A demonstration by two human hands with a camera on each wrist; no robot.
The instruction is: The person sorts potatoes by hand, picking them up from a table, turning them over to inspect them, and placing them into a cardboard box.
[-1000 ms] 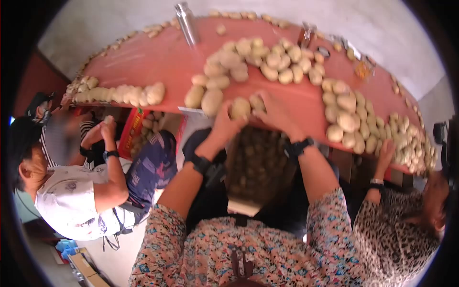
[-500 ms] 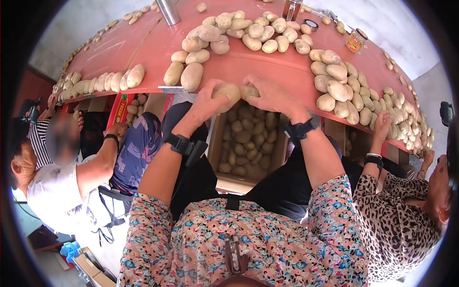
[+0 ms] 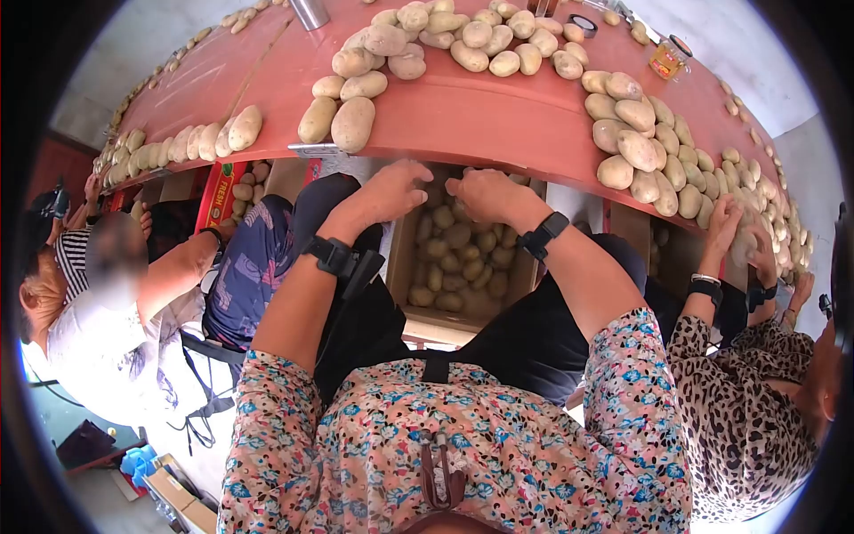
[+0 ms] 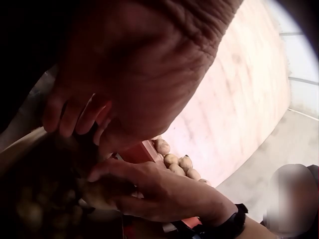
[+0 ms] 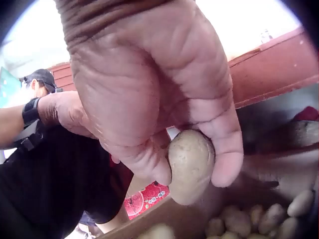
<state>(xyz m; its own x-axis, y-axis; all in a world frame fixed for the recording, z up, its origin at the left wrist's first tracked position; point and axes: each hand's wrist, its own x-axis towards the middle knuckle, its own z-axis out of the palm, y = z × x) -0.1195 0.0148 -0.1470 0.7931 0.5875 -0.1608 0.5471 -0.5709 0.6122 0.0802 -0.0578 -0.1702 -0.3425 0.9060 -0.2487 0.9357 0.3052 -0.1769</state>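
My right hand [image 3: 489,194] is over the back of a cardboard box [image 3: 458,331] below the table edge. Its thumb and fingers hold a pale brown potato [image 5: 191,167], plain in the right wrist view. The back of that hand hides this potato in the head view. Beside it, on the left, hovers my left hand [image 3: 391,191] with loosely bent fingers and no potato visible in it. In the left wrist view its fingers [image 4: 72,117] hang down over the dark box. Many potatoes [image 3: 449,254] lie in the box. A blurred potato [image 5: 158,232] shows beneath my right hand.
The red table [image 3: 498,107] curves ahead, with potatoes piled [image 3: 382,40] on it and clustered [image 3: 636,147] at the right. A potato row [image 3: 191,142] lines the left edge. Metal flask [image 3: 310,12] and glass jar [image 3: 669,58] stand farther back. People sit close on both sides.
Both hands came down from the table edge to over the box. The left hand let go of its potato; the right still holds one. The head view tilted downward.
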